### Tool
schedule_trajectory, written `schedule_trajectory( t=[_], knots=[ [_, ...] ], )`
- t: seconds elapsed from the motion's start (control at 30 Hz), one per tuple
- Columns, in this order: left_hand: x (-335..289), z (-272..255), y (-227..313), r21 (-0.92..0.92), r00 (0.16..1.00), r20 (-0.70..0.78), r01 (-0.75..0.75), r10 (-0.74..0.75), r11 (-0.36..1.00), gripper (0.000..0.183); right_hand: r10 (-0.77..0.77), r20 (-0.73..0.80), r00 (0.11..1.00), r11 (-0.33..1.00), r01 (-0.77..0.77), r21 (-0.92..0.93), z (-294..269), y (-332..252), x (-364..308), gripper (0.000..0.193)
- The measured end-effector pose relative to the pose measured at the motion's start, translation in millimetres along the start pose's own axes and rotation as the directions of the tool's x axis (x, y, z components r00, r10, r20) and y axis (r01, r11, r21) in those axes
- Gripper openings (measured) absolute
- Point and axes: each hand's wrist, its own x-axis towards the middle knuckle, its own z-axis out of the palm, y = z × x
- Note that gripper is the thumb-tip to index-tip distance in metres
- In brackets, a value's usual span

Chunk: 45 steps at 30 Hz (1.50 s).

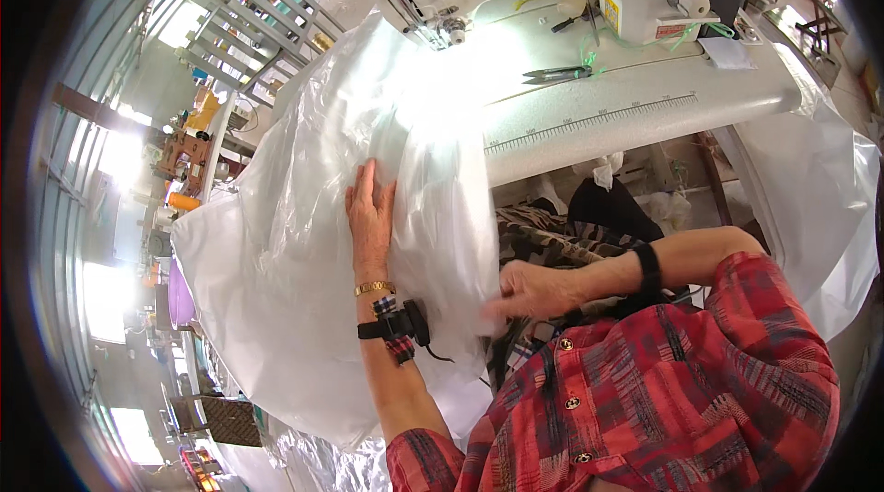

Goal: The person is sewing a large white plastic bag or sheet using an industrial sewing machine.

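A large sheet of white, shiny plastic-like material (304, 308) spreads over the sewing machine's bed and hangs down toward my lap. Flat on it lies my left hand (370, 220), open, its fingers stretched toward the machine. At the sheet's right edge, over my lap, is my right hand (529, 291); motion smears its fingers, so whether they grip the edge cannot be told. The sewing machine (612, 9) stands ahead, its needle area (449, 30) lit by a bright lamp that washes out the sheet beneath.
Thread snips (557, 75) and a small dark screwdriver-like tool (569, 23) lie on the machine bed, right of the needle. Green thread (677, 41) trails nearby. A printed ruler scale (599, 119) runs along the bed's front. More white sheeting (820, 207) hangs at the right.
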Motion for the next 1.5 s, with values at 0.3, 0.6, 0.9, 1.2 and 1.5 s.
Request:
schedule_trajectory(
  t=[0.3,0.6,0.9,1.2,1.5],
  knots=[
    [1,1,-3,0.011,1.0,-0.009,-0.03,0.03,0.999,0.055,0.201,-0.264,0.943,0.914,-0.278,-0.297,-37,67,-37,0.041],
    [-48,-45,84,-0.119,0.969,-0.246,-0.047,0.016,0.992,0.037,-0.108,-0.286,0.952,0.987,0.067,-0.149,-11,30,-56,0.034],
    [-154,-15,141,0.239,0.991,-0.041,-0.111,0.124,0.965,0.02,-0.155,-0.243,0.957,0.981,0.12,-0.152,-5,27,-55,0.033],
    [-162,-33,156,-0.184,0.991,-0.134,-0.042,0.017,0.982,0.004,-0.001,-0.17,0.985,0.967,-0.042,-0.25,-6,18,-54,0.038],
    [-165,-20,147,-0.756,0.887,0.38,0.461,-0.262,0.466,0.011,-0.157,-0.227,0.961,0.967,0.102,-0.235,8,4,-55,0.036]
  ],
)
